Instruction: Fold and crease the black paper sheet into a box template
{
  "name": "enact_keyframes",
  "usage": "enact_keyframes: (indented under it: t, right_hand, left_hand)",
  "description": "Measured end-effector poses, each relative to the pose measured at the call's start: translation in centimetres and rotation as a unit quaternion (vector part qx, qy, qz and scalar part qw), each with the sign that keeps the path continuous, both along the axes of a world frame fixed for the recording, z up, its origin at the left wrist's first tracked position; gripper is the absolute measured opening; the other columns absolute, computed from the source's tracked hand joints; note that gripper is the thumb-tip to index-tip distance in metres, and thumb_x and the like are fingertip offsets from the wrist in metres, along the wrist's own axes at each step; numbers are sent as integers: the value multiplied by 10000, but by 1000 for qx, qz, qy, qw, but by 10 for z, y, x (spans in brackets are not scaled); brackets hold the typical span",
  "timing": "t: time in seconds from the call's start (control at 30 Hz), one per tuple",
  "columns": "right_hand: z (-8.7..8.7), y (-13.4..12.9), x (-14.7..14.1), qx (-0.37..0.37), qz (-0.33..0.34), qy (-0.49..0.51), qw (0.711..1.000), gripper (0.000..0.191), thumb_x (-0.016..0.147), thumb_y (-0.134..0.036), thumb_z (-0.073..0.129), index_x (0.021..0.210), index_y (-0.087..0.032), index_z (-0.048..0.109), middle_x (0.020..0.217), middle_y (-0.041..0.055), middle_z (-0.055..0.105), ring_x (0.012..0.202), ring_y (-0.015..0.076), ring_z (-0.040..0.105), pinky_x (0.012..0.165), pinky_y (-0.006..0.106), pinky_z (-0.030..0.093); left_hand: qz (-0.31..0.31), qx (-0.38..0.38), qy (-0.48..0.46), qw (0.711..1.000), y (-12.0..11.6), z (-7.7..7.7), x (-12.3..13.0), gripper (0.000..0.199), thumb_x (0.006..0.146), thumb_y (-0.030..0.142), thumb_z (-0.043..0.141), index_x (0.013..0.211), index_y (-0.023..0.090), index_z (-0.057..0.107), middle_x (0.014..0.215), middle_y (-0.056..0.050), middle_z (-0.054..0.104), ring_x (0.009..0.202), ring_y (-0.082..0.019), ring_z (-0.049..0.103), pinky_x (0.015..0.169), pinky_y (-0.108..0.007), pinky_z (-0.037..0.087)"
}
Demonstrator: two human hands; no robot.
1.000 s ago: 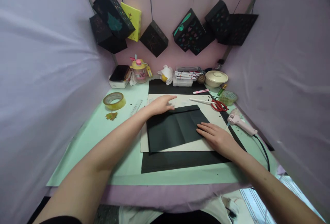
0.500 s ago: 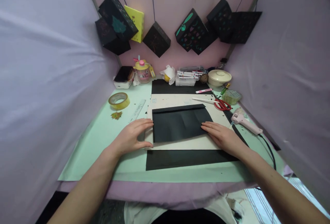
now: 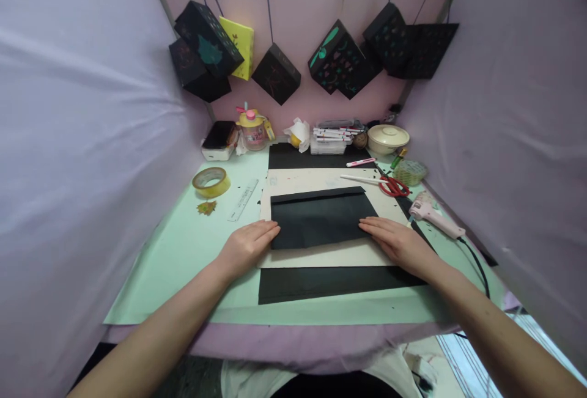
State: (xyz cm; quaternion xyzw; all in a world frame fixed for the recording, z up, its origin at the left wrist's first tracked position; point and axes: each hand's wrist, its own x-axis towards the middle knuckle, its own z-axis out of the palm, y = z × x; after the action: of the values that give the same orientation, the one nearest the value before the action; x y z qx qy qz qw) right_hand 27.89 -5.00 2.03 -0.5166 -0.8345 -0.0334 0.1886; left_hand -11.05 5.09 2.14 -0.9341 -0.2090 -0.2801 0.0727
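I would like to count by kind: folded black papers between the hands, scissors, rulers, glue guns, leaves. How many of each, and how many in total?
Folded black paper: 1
Scissors: 1
Ruler: 1
Glue gun: 1
Leaf: 1
Total: 5

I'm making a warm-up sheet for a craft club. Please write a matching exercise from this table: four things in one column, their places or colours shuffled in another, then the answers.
1. Folded black paper
2. Leaf
3. Scissors
4. Glue gun

A. Pale pink, with a black cord
B. On the near side of the tape roll
C. Between the left hand and right hand
D. Red-handled

Pairs: 1-C, 2-B, 3-D, 4-A
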Motion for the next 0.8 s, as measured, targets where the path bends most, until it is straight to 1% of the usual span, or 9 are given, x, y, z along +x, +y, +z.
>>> enact_keyframes:
  t: [0.1, 0.2, 0.37, 0.47, 0.57, 0.67, 0.73, 0.8]
  right_hand:
    - [-8, -1, 6, -1, 1, 3, 1000, 373, 930, -160, 442, 1252, -252, 604, 1276, 42, 633, 1188, 211, 589, 998, 393, 517]
    - [-12, -1, 10, -2, 3, 12, 1000, 369, 931, -168, 447, 1262, -237, 595, 1301, 50, 615, 1210, 212, 570, 1019, 400, 502]
    - [-14, 0, 15, 1, 8, 42, 999, 356, 931, -178, 451, 1241, -247, 611, 1286, 46, 625, 1202, 211, 575, 1013, 401, 505]
    - [-17, 2, 19, -3, -1, 77, 997, 330, 930, -196, 454, 1195, -248, 644, 1262, 51, 641, 1172, 211, 598, 1004, 399, 508]
    - [-21, 5, 24, -10, -34, 141, 989, 264, 916, -264, 494, 1083, -252, 698, 1179, 54, 687, 1111, 221, 633, 988, 408, 511]
    - [-19, 10, 24, -41, -89, 223, 970, 227, 877, -354, 551, 965, -243, 727, 1080, 59, 722, 1033, 233, 662, 961, 405, 509]
    - [-13, 13, 21, -80, -147, 265, 950, 237, 843, -402, 579, 922, -236, 729, 1015, 55, 735, 958, 238, 674, 896, 386, 518]
    - [-4, 18, 17, -111, -201, 291, 929, 258, 812, -440, 596, 879, -224, 720, 908, 44, 739, 844, 229, 671, 783, 351, 514]
  left_hand:
    - [-17, -23, 26, 999, 3, -4, -3, 366, 934, 99, 422, 1229, 199, 616, 1176, -98, 683, 1085, -214, 655, 939, -390, 556]
    - [-16, -17, 39, 999, 3, -5, -2, 344, 929, 92, 428, 1188, 177, 637, 1173, -109, 683, 1082, -216, 656, 939, -397, 555]
    - [-13, 7, 58, 998, -1, 1, 2, 298, 899, 101, 455, 1106, 123, 668, 1141, -127, 696, 1037, -232, 677, 887, -382, 581]
    - [-11, 2, 59, 998, -3, 3, 3, 299, 890, 111, 454, 1092, 120, 675, 1136, -126, 699, 1034, -236, 678, 879, -382, 583]
    - [-4, -35, 47, 998, -3, 3, 4, 288, 906, 148, 464, 1093, 156, 683, 1138, -100, 702, 1039, -231, 676, 911, -406, 563]
    - [26, -106, 14, 994, -2, 5, 5, 262, 931, 228, 473, 1047, 182, 704, 1110, -71, 716, 1043, -226, 672, 920, -401, 549]
    - [56, -167, -7, 984, 0, 7, 7, 284, 946, 284, 455, 993, 190, 719, 1089, -61, 724, 1044, -223, 669, 915, -384, 542]
    - [89, -223, -24, 970, 1, 11, 10, 308, 948, 329, 444, 950, 200, 724, 1076, -54, 727, 1025, -220, 670, 912, -367, 530]
